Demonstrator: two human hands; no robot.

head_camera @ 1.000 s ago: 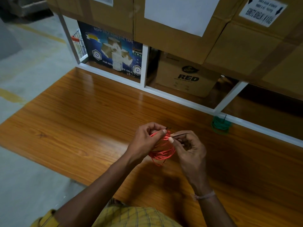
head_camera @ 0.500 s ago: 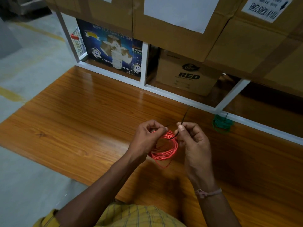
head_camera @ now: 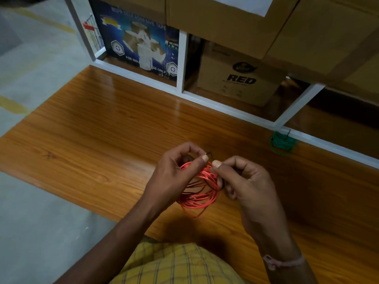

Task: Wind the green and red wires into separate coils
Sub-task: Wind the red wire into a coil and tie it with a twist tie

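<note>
Starting at the left, beyond the tabletop's (head_camera: 86, 128) far left corner, a blue adhesive tape carton (head_camera: 139, 42) stands in the white shelf frame (head_camera: 182, 62), and further right a brown box printed RED (head_camera: 240, 78) sits in the next bay.

Moving toward the middle, above the tabletop's near edge, our left hand (head_camera: 174, 175) comes first. Its thumb and forefinger are curled and pinch the top of the red wire coil (head_camera: 199, 189), where a thin dark tie (head_camera: 209, 154) pokes up just past the thumbnail. The coil hangs between both hands, its loops dropping toward us from that top pinch, with the ring's opening facing roughly sideways.

Just right of it, our right hand (head_camera: 244, 179) has its fingers curled too; the thumb tip presses at the same top spot, touching the strands. We cannot tell for sure whether it grips the tie's end or only the wire, as the tie is thin and partly hidden.

The relation that matters: the tie sits at the coil's far top, directly between the two thumbs, so both hands are equally near. We judge the left will steady the bundle while the right works the tie around the strands.

Furthest right, the green wire coil (head_camera: 282, 143) lies against the shelf frame at the tabletop's far edge, well apart from our hands, already wound and seemingly tied.
</note>
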